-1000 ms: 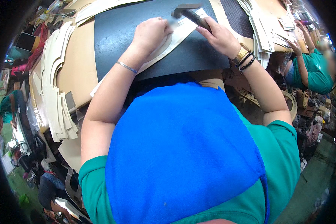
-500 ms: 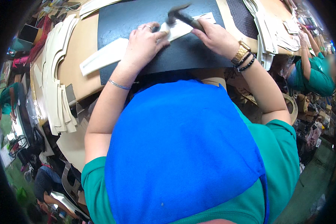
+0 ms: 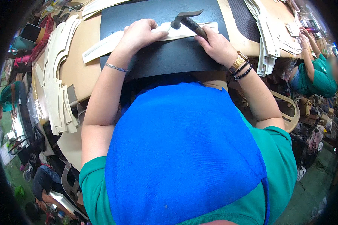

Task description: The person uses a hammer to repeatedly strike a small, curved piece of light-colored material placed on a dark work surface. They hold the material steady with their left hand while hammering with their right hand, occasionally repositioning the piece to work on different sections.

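Blue cloth (image 3: pixel 184 150) covers the wearer's front. Beyond it, on a black mat (image 3: pixel 157 60) atop the desk (image 3: pixel 82 77), a white strip (image 3: pixel 105 45) runs left to right, tilting slightly away rightward. The left hand (image 3: pixel 139 34) lies over it, nearer than the right; whether that grip pinches, I cannot tell. The right hand (image 3: pixel 218 45) wraps a hammer (image 3: pixel 191 25) handle, the head over the strip, between the hands. No writing is legible on strip or hammer.
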